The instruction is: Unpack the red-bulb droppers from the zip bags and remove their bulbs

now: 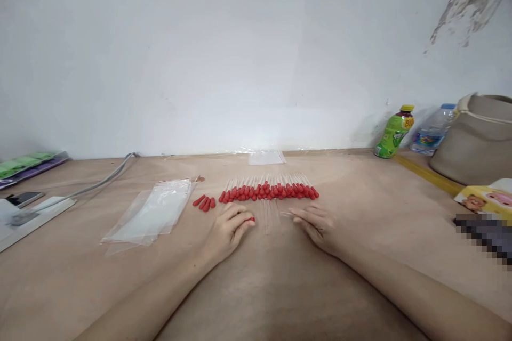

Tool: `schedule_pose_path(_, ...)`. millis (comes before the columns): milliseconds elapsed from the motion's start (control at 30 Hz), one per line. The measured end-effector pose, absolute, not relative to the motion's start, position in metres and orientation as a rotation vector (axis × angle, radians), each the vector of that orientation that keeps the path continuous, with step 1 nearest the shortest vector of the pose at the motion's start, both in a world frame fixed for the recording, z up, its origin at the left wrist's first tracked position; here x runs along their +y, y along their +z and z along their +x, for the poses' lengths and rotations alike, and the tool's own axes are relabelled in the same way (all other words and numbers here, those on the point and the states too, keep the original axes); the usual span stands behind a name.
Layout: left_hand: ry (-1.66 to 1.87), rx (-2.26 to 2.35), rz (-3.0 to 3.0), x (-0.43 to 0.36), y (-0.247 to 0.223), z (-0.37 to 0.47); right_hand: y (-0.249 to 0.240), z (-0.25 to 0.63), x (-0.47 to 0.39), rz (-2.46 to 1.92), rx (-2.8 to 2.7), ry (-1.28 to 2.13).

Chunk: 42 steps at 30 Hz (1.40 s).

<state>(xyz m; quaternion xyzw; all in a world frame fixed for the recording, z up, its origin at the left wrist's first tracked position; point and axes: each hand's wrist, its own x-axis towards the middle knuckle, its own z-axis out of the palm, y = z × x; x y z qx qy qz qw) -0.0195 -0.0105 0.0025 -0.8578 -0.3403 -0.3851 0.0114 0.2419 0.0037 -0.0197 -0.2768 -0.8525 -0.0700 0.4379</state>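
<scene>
Left hand [232,230] pinches red piece [252,219], likely soft, light; right hand [319,224] pinches thin stick [286,214], probably snappable, best held near end.

We are seeing a bare left hand [234,228] and a bare right hand [320,222], both with slender fingers. We are following uncovered forearms [400,279], smooth and widening from narrow wrists, as far as the view is reaching. Near the left wrist [208,260] we are noticing one small spot [194,265].
</scene>
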Motion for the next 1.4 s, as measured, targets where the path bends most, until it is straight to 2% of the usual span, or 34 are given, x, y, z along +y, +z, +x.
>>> schedule_pose_path(133, -1.274, -1.295, -2.447, 0.005, 0.018, -0.032, -0.017, 0.236, 0.005, -0.879, -2.051, -0.105)
schedule_pose_path(333, -1.135, -1.742, -2.134, 0.038, 0.048, -0.088, 0.001, 0.217, 0.011, -0.974, -2.035, 0.026)
schedule_pose_path(567, -0.744, -2.158, -2.054, 0.048, 0.043, -0.12, -0.008, 0.195, 0.018, -0.972, -2.075, -0.313)
schedule_pose_path(733, -0.697, -2.179, -2.124, 0.048, 0.036, -0.119, -0.015, 0.191, 0.018, -1.03, -2.081, -0.453)
schedule_pose_path(967, -0.569, -2.202, -2.171, 0.05, 0.031, -0.122, -0.013, 0.184, 0.015, -1.098, -2.111, -0.354)
schedule_pose_path(1233, -0.679, -2.173, -2.157, 0.049, 0.026, -0.117, -0.006, 0.182, 0.006, -1.135, -2.223, -0.258)
schedule_pose_path(1400, -0.787, -1.979, -2.102, 0.041, 0.017, -0.101, -0.004, 0.183, 0.003, -1.116, -2.231, -0.213)
